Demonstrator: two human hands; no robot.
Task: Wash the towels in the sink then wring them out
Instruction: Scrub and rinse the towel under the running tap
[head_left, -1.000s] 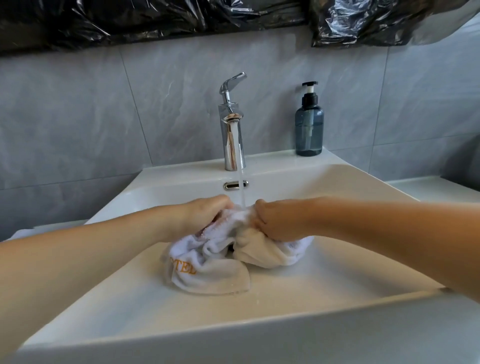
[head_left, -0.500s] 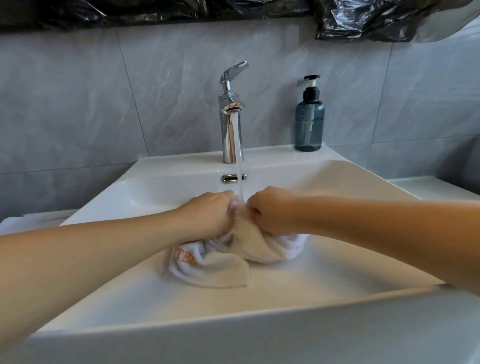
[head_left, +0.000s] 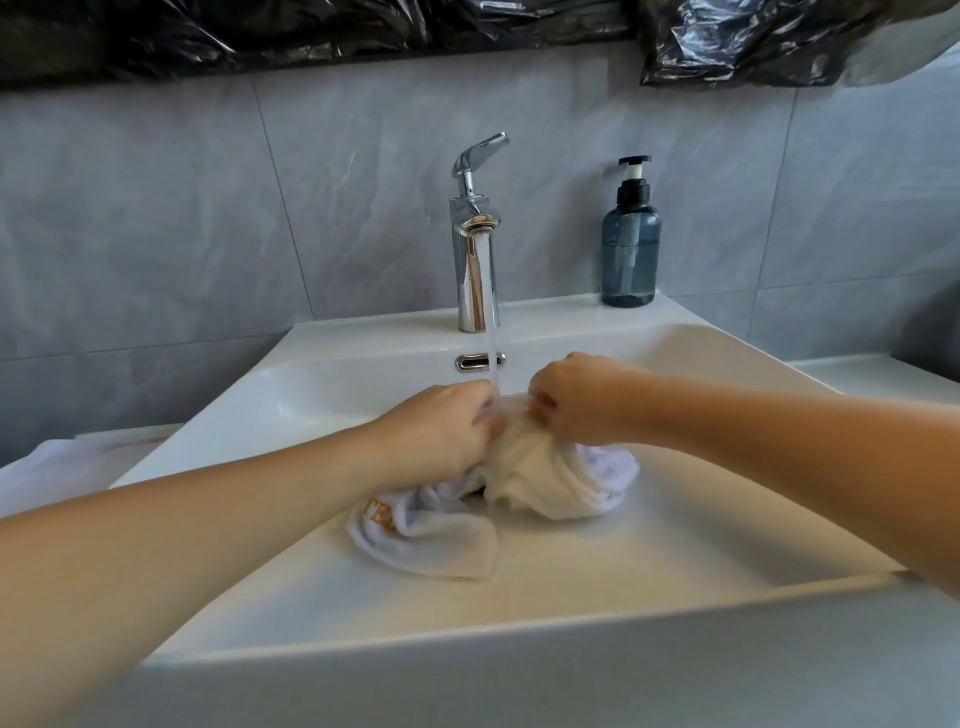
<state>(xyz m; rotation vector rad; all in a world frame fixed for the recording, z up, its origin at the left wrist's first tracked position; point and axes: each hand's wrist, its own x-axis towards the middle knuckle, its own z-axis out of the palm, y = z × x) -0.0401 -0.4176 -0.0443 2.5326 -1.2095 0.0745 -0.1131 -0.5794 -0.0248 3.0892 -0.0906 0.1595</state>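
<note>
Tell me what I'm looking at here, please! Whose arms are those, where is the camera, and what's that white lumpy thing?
No machine here, just a person. The camera sits on their head and looks forward and down, so the two arms reaching in are their own.

They stand at a white sink. At its back a shiny faucet is running, and the water falls right between the hands. Beside the faucet stands a blue soap dispenser with a black pump.

The white lumpy thing is a wet towel, bunched up in the basin, with some orange letters on it. The left hand and the right hand both grip it under the stream, washing it.

At the left edge lies another white cloth, perhaps another towel.
</note>
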